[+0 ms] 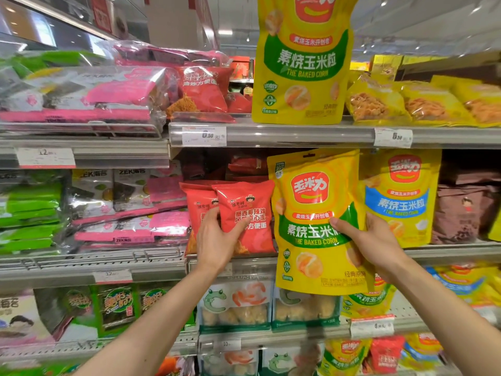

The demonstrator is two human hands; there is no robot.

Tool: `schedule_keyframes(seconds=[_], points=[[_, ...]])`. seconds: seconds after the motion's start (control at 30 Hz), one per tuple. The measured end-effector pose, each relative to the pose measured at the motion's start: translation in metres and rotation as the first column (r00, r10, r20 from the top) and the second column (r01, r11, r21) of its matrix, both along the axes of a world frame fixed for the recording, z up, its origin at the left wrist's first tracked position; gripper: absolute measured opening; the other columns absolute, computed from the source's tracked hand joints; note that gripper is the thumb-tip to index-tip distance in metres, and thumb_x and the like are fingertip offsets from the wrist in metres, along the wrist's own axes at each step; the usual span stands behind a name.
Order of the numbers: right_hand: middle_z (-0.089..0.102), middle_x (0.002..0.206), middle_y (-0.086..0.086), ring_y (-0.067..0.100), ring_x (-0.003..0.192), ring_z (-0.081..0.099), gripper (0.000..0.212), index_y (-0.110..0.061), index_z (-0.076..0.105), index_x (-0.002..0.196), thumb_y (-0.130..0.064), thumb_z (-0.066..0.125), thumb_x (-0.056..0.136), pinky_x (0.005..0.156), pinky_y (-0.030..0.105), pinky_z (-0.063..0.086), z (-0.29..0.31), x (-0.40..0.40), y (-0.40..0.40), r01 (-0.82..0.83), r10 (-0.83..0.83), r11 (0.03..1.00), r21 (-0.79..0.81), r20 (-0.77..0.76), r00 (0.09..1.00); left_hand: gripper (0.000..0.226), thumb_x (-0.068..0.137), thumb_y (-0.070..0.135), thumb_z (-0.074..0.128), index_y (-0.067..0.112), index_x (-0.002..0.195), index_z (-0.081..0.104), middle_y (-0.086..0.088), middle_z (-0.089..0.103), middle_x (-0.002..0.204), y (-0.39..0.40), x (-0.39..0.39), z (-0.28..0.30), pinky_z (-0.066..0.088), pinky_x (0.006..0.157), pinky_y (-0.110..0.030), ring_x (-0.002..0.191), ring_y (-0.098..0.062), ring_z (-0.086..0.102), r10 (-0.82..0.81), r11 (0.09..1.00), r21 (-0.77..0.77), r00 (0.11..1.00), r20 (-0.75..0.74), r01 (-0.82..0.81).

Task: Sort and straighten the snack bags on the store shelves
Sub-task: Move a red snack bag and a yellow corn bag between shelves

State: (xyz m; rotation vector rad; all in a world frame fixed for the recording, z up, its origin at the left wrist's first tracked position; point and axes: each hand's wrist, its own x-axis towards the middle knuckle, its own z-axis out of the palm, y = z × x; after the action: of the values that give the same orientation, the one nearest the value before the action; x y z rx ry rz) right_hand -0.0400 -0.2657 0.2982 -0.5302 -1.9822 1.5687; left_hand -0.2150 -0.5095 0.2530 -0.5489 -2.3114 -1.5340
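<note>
While both bare forearms reach up from the bottom of the view, the right hand (375, 244) grips a yellow baked corn bag with a green band (315, 226), thumb curled across its front and the other fingers hidden behind its right edge. That bag is held upright in front of the middle shelf's front edge (447, 252), its bottom hanging below the edge and covering part of the shelf underneath. The left hand (217, 240) is curled round the lower left side of a red noodle snack bag (245, 215), thumb on the front, fingers wrapped behind; this bag stands upright at the front edge of the middle shelf, overlapping a second red bag (196, 204) just behind and to its left. Right of the held bag, a yellow baked corn bag with a blue band (401, 196) stands on the same shelf, with brown bags (463, 213) beyond it toward the right end. Farther up, another green-banded baked corn bag (302, 61) stands at the front edge of the upper shelf (271, 134), between red noodle bags (202, 90) on its left and flat yellow snack packs (420, 103) on its right.
</note>
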Motion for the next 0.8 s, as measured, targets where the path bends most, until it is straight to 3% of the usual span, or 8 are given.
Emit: schedule_keyframes(seconds=[0.07, 0.17, 0.27, 0.37, 0.4, 0.57, 0.7, 0.8], points=[[0.08, 0.101, -0.005, 0.019, 0.091, 0.076, 0.028, -0.022, 0.069, 0.112, -0.03, 0.078, 0.087, 0.08, 0.041, 0.06, 0.002, 0.006, 0.006, 0.003, -0.003, 1.0, 0.004, -0.008, 1.0, 0.075, 0.076, 0.07, 0.072, 0.019, 0.129, 0.056, 0.002, 0.068, 0.119, 0.008, 0.001, 0.001, 0.052, 0.094, -0.042, 0.11, -0.02, 0.064, 0.013, 1.0, -0.02, 1.0, -0.015, -0.014], [0.08, 0.096, -0.002, 0.012, 0.076, 0.076, 0.026, -0.019, 0.069, 0.111, -0.028, 0.078, 0.088, 0.063, 0.029, 0.055, 0.003, 0.013, 0.013, 0.017, -0.017, 1.0, 0.0, -0.014, 1.0, 0.095, 0.077, 0.069, 0.071, 0.018, 0.15, 0.036, -0.005, 0.061, 0.136, 0.019, 0.005, 0.002, 0.051, 0.101, -0.044, 0.121, -0.025, 0.061, 0.016, 0.998, -0.055, 0.999, -0.041, -0.018], [0.072, 0.059, -0.003, 0.012, 0.039, 0.058, 0.02, -0.011, 0.067, 0.102, -0.026, 0.075, 0.091, 0.038, 0.022, 0.042, 0.003, 0.017, 0.021, 0.017, -0.017, 1.0, -0.014, -0.002, 1.0, 0.102, 0.081, 0.062, 0.072, 0.029, 0.158, 0.014, -0.005, 0.047, 0.152, 0.028, 0.005, 0.001, 0.053, 0.099, -0.048, 0.13, -0.025, 0.056, -0.027, 0.994, -0.106, 0.99, -0.139, 0.012], [0.062, 0.046, -0.002, 0.015, 0.03, 0.045, 0.019, -0.01, 0.065, 0.1, -0.026, 0.074, 0.092, 0.033, 0.021, 0.035, 0.001, 0.015, 0.027, 0.028, -0.029, 0.999, -0.04, -0.014, 0.999, 0.089, 0.088, 0.059, 0.066, 0.023, 0.157, 0.023, -0.015, 0.045, 0.14, 0.028, 0.002, -0.004, 0.057, 0.072, -0.04, 0.11, -0.029, 0.059, 0.012, 0.943, -0.302, 0.919, -0.393, -0.142], [0.064, 0.047, -0.003, 0.014, 0.029, 0.045, 0.018, -0.011, 0.065, 0.1, -0.025, 0.073, 0.092, 0.033, 0.02, 0.035, 0.0, 0.013, 0.027, 0.027, -0.028, 0.999, -0.045, -0.026, 0.999, 0.083, 0.089, 0.059, 0.065, 0.021, 0.154, 0.032, -0.018, 0.045, 0.134, 0.028, -0.003, -0.006, 0.055, 0.072, -0.04, 0.107, -0.03, 0.056, 0.027, 0.923, -0.322, 0.871, -0.49, -0.209], [0.072, 0.059, -0.01, 0.004, 0.037, 0.058, 0.023, -0.008, 0.066, 0.109, -0.022, 0.074, 0.092, 0.037, 0.016, 0.042, -0.003, 0.005, 0.024, -0.008, 0.004, 0.997, -0.075, -0.057, 0.998, 0.058, 0.098, 0.056, 0.053, 0.019, 0.143, 0.053, -0.022, 0.044, 0.148, 0.028, -0.016, -0.011, 0.035, 0.105, -0.052, 0.13, -0.039, 0.047, -0.001, 0.828, -0.41, 0.73, -0.684, -0.383], [0.075, 0.067, -0.007, 0.002, 0.043, 0.064, 0.029, -0.007, 0.067, 0.115, -0.023, 0.075, 0.092, 0.041, 0.016, 0.046, -0.004, 0.002, 0.027, -0.024, 0.017, 0.993, -0.112, -0.064, 0.998, 0.069, 0.101, 0.057, 0.038, 0.022, 0.16, 0.027, -0.017, 0.015, 0.168, 0.026, -0.013, -0.023, 0.017, 0.123, -0.053, 0.154, -0.035, 0.019, -0.074, 0.78, -0.528, 0.788, -0.611, -0.336], [0.073, 0.061, -0.01, 0.001, 0.039, 0.061, 0.026, -0.007, 0.066, 0.112, -0.022, 0.074, 0.092, 0.039, 0.016, 0.044, -0.004, 0.002, 0.029, -0.036, 0.03, 0.993, -0.109, -0.052, 0.998, 0.079, 0.099, 0.064, 0.031, 0.024, 0.162, 0.008, -0.017, -0.005, 0.169, 0.023, -0.013, -0.029, 0.009, 0.124, -0.058, 0.157, -0.032, -0.004, -0.121, 0.727, -0.596, 0.79, -0.601, -0.342]])
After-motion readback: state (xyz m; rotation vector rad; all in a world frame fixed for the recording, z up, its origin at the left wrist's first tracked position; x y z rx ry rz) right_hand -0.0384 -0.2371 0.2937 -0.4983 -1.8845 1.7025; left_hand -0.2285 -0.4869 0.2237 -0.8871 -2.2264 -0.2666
